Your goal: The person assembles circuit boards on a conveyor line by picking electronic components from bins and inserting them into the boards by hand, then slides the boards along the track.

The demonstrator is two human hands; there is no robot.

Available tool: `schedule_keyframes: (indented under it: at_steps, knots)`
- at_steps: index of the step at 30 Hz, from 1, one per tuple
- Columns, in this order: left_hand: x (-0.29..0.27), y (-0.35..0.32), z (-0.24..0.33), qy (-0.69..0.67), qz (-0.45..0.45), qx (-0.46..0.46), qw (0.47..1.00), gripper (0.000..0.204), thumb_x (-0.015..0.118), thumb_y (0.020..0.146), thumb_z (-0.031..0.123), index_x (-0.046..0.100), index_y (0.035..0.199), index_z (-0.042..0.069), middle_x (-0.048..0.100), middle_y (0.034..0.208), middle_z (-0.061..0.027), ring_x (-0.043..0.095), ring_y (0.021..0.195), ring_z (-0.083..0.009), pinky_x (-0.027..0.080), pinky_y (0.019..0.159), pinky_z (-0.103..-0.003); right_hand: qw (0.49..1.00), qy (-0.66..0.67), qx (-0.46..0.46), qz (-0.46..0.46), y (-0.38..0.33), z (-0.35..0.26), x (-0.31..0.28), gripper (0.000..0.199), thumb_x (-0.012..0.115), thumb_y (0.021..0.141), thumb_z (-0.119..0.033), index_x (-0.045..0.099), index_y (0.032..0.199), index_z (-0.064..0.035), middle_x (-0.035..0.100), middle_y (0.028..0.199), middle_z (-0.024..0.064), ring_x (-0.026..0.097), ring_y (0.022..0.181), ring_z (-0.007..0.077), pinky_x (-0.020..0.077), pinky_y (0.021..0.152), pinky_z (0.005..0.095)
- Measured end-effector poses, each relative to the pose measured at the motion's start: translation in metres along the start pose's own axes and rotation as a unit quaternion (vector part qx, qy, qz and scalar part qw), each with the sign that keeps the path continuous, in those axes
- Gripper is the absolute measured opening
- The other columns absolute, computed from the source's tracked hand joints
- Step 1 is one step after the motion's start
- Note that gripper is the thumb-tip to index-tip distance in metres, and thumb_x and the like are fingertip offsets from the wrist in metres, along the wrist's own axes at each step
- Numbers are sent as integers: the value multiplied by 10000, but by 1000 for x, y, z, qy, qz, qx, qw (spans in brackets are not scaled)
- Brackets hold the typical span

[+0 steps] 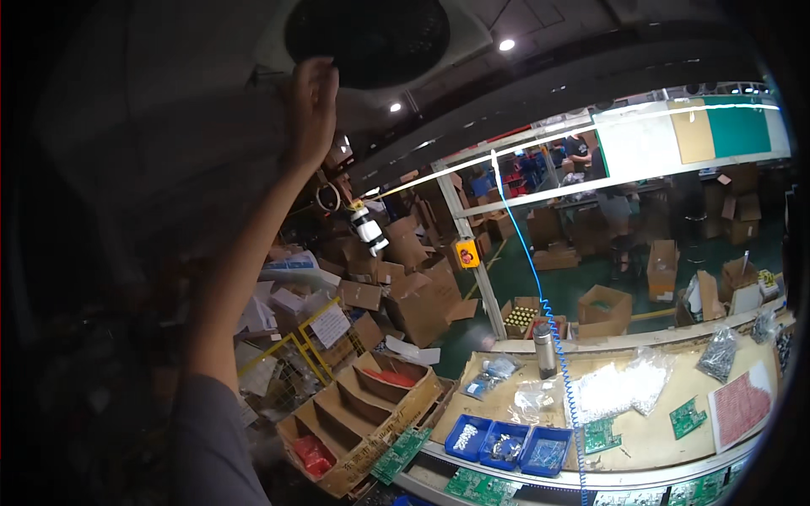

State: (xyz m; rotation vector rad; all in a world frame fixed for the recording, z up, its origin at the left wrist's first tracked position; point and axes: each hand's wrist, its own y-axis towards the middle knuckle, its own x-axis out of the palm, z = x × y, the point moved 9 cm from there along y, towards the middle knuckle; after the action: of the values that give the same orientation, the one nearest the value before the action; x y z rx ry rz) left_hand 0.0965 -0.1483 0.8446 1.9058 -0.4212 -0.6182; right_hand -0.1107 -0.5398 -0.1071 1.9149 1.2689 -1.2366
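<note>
My left arm, in a grey sleeve, stretches upward, and my left hand (pixel 315 114) is raised high at the upper left. Its fingers point up and bend loosely, with nothing visible in them. Right above the fingertips is a large dark oval (pixel 367 38) set in a pale surround. Whether the fingers touch its edge, I cannot tell. My right hand is out of sight.
A workbench (pixel 641 460) holds blue bins (pixel 506 447), green circuit boards (pixel 603 434), plastic bags and a metal flask (pixel 545 350). A coiled blue hose (pixel 553 320) hangs over it. Left stands a divided cardboard box (pixel 346 422); cardboard boxes (pixel 422 308) crowd the floor behind.
</note>
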Motion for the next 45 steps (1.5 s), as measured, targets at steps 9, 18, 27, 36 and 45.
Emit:
schedule_keyframes:
  at_steps: [9,18,27,36,45]
  knots:
    - [-17,173,-71,-62,87,-205,973,410,515,937,419,617,883,26,638,726,-64,579,597,-108,441,486,-259,949,46,-146,276,8,-12,-16,271,534,864,-358,618,879,-101,639,731,166,615,640,351,472,589,478]
    - [-8,194,-54,29,66,-207,976,318,595,891,323,624,816,16,627,668,-65,579,535,-119,437,447,-266,998,18,-37,-56,-8,-10,8,267,489,901,-281,616,927,-48,644,852,211,623,740,380,497,632,478]
    - [-32,138,-40,121,41,-102,987,386,618,864,480,609,806,98,434,545,38,409,474,-71,349,480,-255,987,-55,-55,-139,-7,-21,-12,289,490,899,-232,586,1114,-65,640,990,182,623,829,371,503,672,486]
    - [17,-480,209,-328,-747,-427,389,208,562,911,188,600,1033,24,649,882,-138,643,831,-264,503,760,-339,993,-33,-4,114,-12,-14,-53,212,560,874,-233,572,758,-55,545,620,168,551,597,362,409,539,445]
    - [-176,-768,351,-38,-698,-674,242,344,525,920,307,611,953,-24,636,923,-243,602,934,-414,474,793,-454,997,10,7,81,-1,-43,-74,90,588,859,-171,578,822,-90,543,604,116,527,554,338,382,515,437]
